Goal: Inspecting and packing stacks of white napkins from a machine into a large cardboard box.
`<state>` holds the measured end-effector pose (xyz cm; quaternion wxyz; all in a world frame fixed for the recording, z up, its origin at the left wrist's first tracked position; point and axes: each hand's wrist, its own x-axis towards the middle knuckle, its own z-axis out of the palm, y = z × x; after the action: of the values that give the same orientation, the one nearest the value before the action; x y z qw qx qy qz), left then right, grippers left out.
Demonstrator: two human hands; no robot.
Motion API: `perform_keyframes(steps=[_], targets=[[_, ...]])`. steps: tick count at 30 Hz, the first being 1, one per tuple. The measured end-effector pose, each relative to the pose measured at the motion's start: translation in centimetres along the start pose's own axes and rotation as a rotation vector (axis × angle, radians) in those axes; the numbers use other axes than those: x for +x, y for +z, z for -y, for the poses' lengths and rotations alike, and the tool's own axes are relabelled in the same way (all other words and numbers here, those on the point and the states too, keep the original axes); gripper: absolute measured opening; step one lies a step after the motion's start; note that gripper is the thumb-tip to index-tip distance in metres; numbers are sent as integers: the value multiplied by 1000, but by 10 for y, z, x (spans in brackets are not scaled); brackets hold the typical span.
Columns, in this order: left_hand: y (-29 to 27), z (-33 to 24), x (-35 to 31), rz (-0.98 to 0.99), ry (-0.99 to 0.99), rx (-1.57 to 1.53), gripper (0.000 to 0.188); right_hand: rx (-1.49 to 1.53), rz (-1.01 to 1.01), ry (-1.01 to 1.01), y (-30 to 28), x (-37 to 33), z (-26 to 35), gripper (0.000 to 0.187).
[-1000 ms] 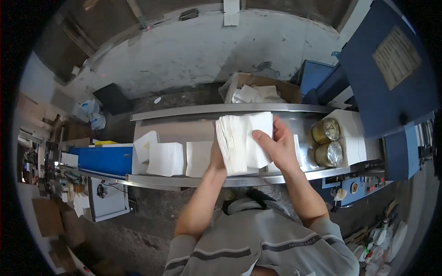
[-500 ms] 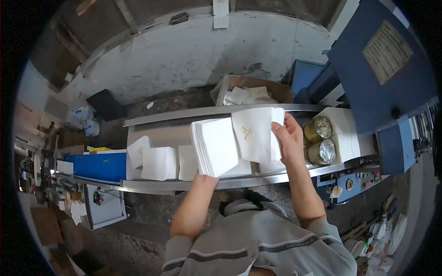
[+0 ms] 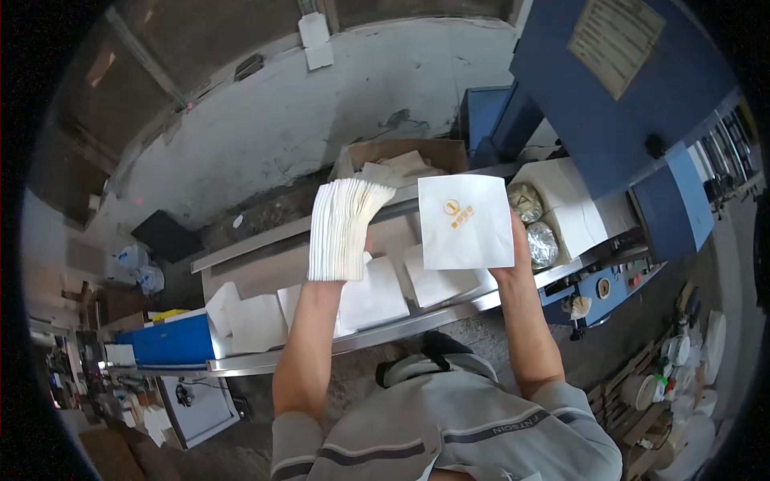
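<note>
My left hand (image 3: 368, 243) is mostly hidden behind a thick stack of white folded-paper squares (image 3: 338, 228). It grips the stack upright, with the many edges fanned out toward me. My right hand (image 3: 520, 247) holds a white paper square (image 3: 473, 248) with a small gold print in its middle. Its fingers lie behind the right edge, and whether one piece or several are there I cannot tell. The two lots of paper are apart, above a long metal tray (image 3: 353, 343). More white paper stacks (image 3: 375, 297) lie in a row along it.
A blue machine (image 3: 609, 120) stands at the right, beside two foil-topped rolls or jars (image 3: 542, 243). Behind the tray sits a cardboard box (image 3: 445, 150) of loose paper. A blue box (image 3: 168, 341) stands at the tray's left end.
The two stacks, side by side before, are now apart. My left hand has turned its stack edge-on and fanned it; the right one now faces me with its print showing. The view has tilted.
</note>
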<state>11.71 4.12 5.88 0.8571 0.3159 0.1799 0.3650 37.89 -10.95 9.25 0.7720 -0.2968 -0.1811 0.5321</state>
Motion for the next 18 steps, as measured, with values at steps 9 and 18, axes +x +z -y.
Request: perform_keyframes(steps=[9,18], targets=[[52,-18,40,-368,233,356,28,65,-29,-51,-37,-4,20,39],[53,-28,38,-333,296,354,30,53,-84,-59,-48,0,15,38]])
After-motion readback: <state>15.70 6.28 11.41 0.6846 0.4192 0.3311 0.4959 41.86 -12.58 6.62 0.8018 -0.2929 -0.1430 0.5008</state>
